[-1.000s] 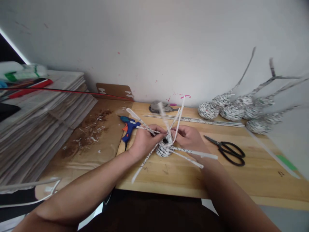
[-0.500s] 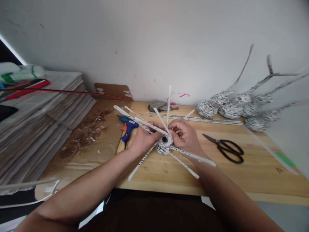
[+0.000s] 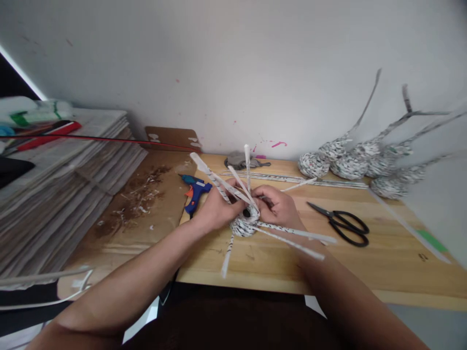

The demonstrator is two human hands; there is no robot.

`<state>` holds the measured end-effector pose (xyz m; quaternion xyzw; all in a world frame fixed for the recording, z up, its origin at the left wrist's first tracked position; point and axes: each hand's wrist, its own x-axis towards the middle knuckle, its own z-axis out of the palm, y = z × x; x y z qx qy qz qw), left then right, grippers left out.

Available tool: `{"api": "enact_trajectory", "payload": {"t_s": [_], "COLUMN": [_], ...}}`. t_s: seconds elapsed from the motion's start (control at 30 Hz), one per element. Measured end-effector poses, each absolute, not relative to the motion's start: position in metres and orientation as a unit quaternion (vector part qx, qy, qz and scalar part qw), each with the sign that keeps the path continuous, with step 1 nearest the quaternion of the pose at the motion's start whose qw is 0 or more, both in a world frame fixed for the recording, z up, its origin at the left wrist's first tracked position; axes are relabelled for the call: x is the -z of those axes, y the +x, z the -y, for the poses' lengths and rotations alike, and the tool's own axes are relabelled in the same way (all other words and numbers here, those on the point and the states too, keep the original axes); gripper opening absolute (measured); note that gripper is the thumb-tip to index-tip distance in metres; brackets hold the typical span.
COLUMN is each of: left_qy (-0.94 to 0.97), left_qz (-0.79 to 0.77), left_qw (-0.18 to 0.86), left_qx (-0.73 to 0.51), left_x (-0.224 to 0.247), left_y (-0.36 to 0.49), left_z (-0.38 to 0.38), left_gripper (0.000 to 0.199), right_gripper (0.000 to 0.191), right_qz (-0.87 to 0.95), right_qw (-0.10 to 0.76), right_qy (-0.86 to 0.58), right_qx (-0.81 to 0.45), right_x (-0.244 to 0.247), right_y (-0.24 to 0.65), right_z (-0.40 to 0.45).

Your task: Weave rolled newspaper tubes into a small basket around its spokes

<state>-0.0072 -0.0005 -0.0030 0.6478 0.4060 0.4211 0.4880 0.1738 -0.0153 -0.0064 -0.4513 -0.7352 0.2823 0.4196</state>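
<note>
A small round piece woven from printed paper strips [image 3: 245, 227] sits between my hands over the wooden table, a dark round hole in its top. Several paper strips stick out from it in all directions. My left hand [image 3: 220, 208] is closed on its left side, thumb near the hole. On the right, my right hand [image 3: 274, 206] pinches at the rim where strips cross; its fingertips are partly hidden behind strips.
Black scissors [image 3: 346, 226] lie right of my hands, a blue glue gun [image 3: 197, 192] left. Paper rods [image 3: 328, 183] and woven balls with stems [image 3: 349, 165] are behind. Stacked paper [image 3: 73, 194] rises at far left, beside cardboard [image 3: 127, 243].
The woven piece has turned counterclockwise, its front strips swinging to the right. My right hand has shifted slightly down, and the view has moved a little.
</note>
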Motion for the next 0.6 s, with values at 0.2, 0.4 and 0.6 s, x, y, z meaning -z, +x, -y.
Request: {"api": "enact_trajectory", "payload": {"t_s": [0.2,0.4,0.6], "left_qy": [0.612,0.642,0.643], "left_qz": [-0.417,-0.452,-0.496], "left_qw": [0.523,0.462,0.453], "left_qx": [-0.422,-0.413,-0.367], "left_x": [0.002,0.002,0.007], "left_y": [0.0,-0.003,-0.007], "left_z": [0.005,0.002,-0.005], "left_gripper": [0.029,0.024,0.009], "right_gripper": [0.012,0.017,0.022], "right_qz": [0.733,0.722,0.783], "right_qw": [0.404,0.413,0.404], "right_qy": [-0.465,-0.47,-0.423], "right_qx": [-0.29,-0.294,-0.212], "right_x": [0.004,-0.005,-0.001], "right_y": [0.177,0.177,0.181], "right_z": [0.017,0.017,0.012]}}
